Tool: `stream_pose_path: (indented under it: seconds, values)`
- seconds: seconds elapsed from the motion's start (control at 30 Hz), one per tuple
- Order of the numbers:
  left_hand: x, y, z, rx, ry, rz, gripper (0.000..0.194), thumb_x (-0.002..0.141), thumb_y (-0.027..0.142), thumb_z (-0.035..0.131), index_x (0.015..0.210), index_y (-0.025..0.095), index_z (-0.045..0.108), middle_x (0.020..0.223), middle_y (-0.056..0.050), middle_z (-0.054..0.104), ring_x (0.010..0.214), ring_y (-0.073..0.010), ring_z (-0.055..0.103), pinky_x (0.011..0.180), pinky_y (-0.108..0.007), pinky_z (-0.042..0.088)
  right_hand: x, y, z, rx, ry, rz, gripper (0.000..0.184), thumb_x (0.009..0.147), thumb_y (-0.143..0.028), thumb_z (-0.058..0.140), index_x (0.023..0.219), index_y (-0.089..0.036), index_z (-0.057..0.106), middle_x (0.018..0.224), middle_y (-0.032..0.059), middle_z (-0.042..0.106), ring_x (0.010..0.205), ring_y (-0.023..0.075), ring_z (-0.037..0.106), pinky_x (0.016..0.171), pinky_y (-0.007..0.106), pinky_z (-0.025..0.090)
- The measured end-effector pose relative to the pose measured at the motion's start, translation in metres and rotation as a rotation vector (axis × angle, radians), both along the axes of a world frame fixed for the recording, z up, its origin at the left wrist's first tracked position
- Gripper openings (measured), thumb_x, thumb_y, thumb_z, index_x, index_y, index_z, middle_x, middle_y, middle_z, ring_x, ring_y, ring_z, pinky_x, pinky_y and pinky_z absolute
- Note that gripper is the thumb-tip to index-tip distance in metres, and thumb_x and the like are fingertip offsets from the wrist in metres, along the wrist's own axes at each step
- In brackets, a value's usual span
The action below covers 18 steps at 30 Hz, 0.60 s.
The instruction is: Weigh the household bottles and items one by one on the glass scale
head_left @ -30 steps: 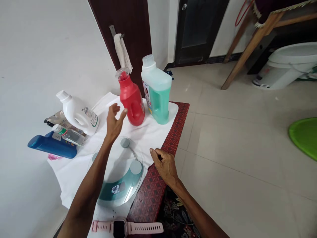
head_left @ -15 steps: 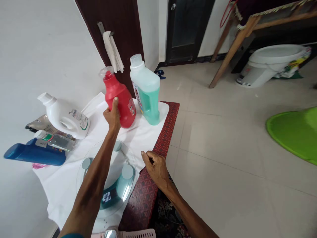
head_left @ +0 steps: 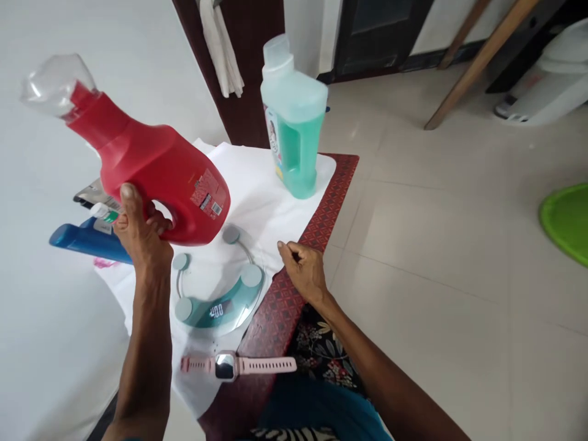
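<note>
My left hand (head_left: 144, 226) is closed round the handle of a red detergent bottle (head_left: 160, 165) with a clear cap. The bottle is tilted in the air, its cap end toward the upper left. Below and to its right lies a round glass scale (head_left: 220, 285), whose display reads 0.0. My right hand (head_left: 303, 266) is curled closed near the table's edge, to the right of the scale; whether anything is inside it cannot be seen. A bottle of green liquid (head_left: 298, 128) stands upright at the far end of the white cloth (head_left: 252, 184).
Behind my left hand lie a blue bottle (head_left: 87, 242), a small bottle with a white cap (head_left: 100, 212) and a grey pouch (head_left: 92, 195), partly hidden. A pink-strapped smartwatch (head_left: 225, 366) lies at the near edge. A green object (head_left: 569, 217) and white bucket (head_left: 551, 79) are at right.
My left hand reached the red bottle, took its handle and lifted it up and to the left off the cloth. My right hand stays curled by the table edge. The view has shifted.
</note>
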<state>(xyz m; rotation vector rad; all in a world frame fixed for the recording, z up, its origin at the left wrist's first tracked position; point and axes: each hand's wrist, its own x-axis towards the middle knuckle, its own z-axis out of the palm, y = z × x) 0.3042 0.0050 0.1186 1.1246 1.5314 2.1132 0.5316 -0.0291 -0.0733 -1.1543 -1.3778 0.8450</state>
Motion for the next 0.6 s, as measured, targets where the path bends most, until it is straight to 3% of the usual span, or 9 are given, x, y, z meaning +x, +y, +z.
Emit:
stream_pose_path:
  seconds: [0.13, 0.27, 0.4, 0.6]
  values:
    - [-0.010, -0.061, -0.012, -0.054, 0.000, 0.036, 0.084, 0.063, 0.092, 0.091, 0.068, 0.024, 0.043, 0.056, 0.010, 0.032, 0.047, -0.0066, 0.024, 0.043, -0.027, 0.024, 0.000, -0.001, 0.001, -0.001, -0.020, -0.003, 0.056, 0.105, -0.051, 0.055, 0.062, -0.027, 0.028, 0.060, -0.0057, 0.025, 0.057, 0.0108, 0.028, 0.059, 0.033, 0.024]
    - [-0.015, -0.098, -0.029, -0.121, -0.041, 0.057, 0.083, 0.064, 0.090, 0.092, 0.067, 0.023, 0.043, 0.057, 0.008, 0.034, 0.047, -0.0060, 0.026, 0.044, -0.026, 0.028, -0.002, -0.002, 0.001, -0.009, -0.051, -0.020, 0.060, 0.105, -0.060, 0.055, 0.062, -0.027, 0.029, 0.058, -0.0053, 0.027, 0.057, 0.0115, 0.030, 0.061, 0.033, 0.026]
    - [-0.013, -0.113, -0.043, -0.120, -0.090, 0.079, 0.087, 0.056, 0.091, 0.095, 0.064, 0.024, 0.040, 0.055, 0.008, 0.035, 0.047, -0.0065, 0.028, 0.044, -0.025, 0.029, -0.003, -0.003, 0.000, -0.033, -0.074, -0.030, 0.065, 0.106, -0.068, 0.055, 0.062, -0.027, 0.029, 0.058, -0.0047, 0.029, 0.058, 0.0123, 0.031, 0.061, 0.034, 0.026]
    - [-0.009, -0.118, -0.061, -0.149, -0.056, 0.084, 0.081, 0.069, 0.086, 0.091, 0.063, 0.025, 0.037, 0.053, 0.008, 0.029, 0.048, -0.0078, 0.027, 0.046, -0.026, 0.030, -0.003, -0.003, 0.000, -0.031, -0.094, -0.035, 0.064, 0.106, -0.068, 0.054, 0.062, -0.027, 0.030, 0.057, -0.0043, 0.033, 0.058, 0.0132, 0.033, 0.062, 0.034, 0.027]
